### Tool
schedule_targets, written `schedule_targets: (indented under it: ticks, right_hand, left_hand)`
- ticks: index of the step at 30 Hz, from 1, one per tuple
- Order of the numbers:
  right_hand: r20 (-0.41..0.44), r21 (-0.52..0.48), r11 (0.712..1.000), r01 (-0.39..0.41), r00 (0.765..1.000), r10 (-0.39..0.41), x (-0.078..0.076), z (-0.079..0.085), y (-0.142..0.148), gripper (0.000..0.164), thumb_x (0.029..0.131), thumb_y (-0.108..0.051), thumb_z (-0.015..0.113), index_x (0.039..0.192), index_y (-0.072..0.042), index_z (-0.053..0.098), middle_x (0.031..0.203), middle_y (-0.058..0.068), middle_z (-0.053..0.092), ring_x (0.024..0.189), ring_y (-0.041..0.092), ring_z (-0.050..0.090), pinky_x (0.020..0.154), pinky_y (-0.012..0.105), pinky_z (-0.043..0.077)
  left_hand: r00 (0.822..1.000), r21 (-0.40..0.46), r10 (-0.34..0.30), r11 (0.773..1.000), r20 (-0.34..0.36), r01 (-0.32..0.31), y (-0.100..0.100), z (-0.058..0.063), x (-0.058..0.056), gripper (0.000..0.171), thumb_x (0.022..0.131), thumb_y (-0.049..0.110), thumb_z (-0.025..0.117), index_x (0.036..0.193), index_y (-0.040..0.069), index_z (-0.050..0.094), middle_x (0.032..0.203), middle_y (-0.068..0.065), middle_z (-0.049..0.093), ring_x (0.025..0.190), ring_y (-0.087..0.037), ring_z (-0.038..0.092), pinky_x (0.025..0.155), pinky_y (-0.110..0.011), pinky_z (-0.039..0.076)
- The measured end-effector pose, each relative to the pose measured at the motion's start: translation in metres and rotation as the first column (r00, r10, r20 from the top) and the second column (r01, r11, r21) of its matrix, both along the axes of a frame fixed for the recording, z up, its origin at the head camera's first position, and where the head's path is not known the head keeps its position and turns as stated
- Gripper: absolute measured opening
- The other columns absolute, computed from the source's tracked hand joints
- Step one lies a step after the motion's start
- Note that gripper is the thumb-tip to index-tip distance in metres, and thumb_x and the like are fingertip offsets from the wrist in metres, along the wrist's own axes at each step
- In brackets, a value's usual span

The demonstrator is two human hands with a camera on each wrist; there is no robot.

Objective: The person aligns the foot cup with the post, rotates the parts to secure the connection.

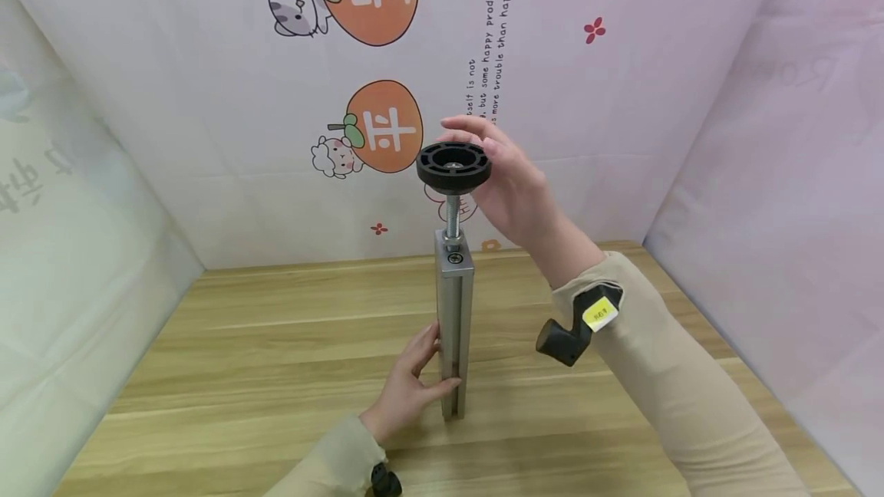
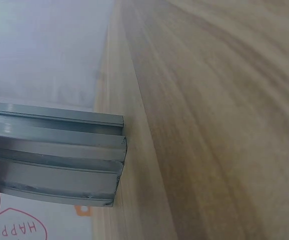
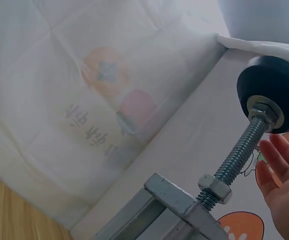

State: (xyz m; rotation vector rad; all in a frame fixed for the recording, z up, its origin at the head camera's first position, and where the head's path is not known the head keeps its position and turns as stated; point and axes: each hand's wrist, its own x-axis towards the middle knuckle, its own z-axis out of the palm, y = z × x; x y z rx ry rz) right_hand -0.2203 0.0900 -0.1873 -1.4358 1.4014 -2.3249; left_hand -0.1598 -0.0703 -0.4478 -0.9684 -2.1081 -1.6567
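Observation:
A grey metal profile bar with grooved sides stands upright on the wooden table; its lower end shows close up in the left wrist view. My left hand grips it low down, thumb across the near face. From the bar's top rises a threaded rod with a hex nut at its base. The rod carries a round black levelling foot, its ribbed underside facing up. Beside that foot is my right hand, fingers loosely extended behind it and one fingertip right at the rim.
The wood-grain table meets a white printed cloth at the back, with more cloth along both sides. A black wrist camera sits on the right sleeve, another on the left.

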Motion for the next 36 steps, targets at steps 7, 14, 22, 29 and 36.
schedule_targets:
  ticks: [7,14,22,29,36]
  right_hand:
    - [0.073,-0.021,0.953,-0.303,0.95,0.304,-0.002,0.002,-0.001,0.045,0.084,-0.033,0.059,0.125,-0.019,0.048,0.12,0.008,0.051,0.106,0.021,0.049,0.086,0.028,0.043]
    - [0.091,-0.11,0.908,-0.404,0.906,0.414,-0.001,0.005,-0.008,0.045,0.078,-0.022,0.055,0.123,-0.02,0.051,0.123,0.01,0.049,0.117,0.024,0.044,0.107,0.03,0.032]
    - [0.044,-0.098,0.903,-0.419,0.904,0.425,-0.002,0.005,-0.01,0.038,0.079,-0.017,0.057,0.117,-0.019,0.056,0.118,0.008,0.052,0.106,0.025,0.048,0.079,0.025,0.043]
    - [-0.001,-0.085,0.917,-0.39,0.92,0.391,-0.002,0.003,-0.012,0.035,0.08,-0.018,0.057,0.115,-0.018,0.056,0.112,0.006,0.053,0.092,0.024,0.047,0.069,0.025,0.04]
    - [-0.027,-0.076,0.944,-0.322,0.947,0.321,0.0,0.002,-0.013,0.032,0.082,-0.021,0.058,0.113,-0.018,0.056,0.108,0.003,0.052,0.104,0.021,0.046,0.069,0.027,0.038]
  left_hand:
    - [0.999,0.006,-0.002,1.0,0.036,0.002,0.0,0.001,0.0,0.087,0.08,-0.004,0.071,0.151,0.017,0.024,0.145,-0.027,0.031,0.13,0.004,0.031,0.106,-0.017,0.036]
    - [1.0,0.018,-0.007,1.0,-0.007,0.007,0.0,0.001,0.001,0.088,0.08,-0.005,0.071,0.151,0.018,0.024,0.148,-0.005,0.031,0.13,0.002,0.032,0.105,-0.018,0.036]
    - [1.0,0.023,-0.009,1.0,0.011,0.008,0.0,0.001,0.0,0.087,0.08,-0.005,0.071,0.15,0.017,0.024,0.147,-0.011,0.031,0.13,0.003,0.031,0.105,-0.017,0.036]
    - [0.999,0.007,0.0,1.0,0.037,-0.001,-0.001,0.002,0.001,0.086,0.08,-0.003,0.071,0.15,0.015,0.025,0.145,-0.026,0.032,0.13,0.003,0.031,0.106,-0.018,0.036]
    - [0.999,0.01,-0.008,1.0,0.033,0.008,-0.001,0.002,0.001,0.084,0.081,-0.003,0.07,0.15,0.013,0.025,0.145,-0.026,0.032,0.13,0.003,0.031,0.106,-0.02,0.037]
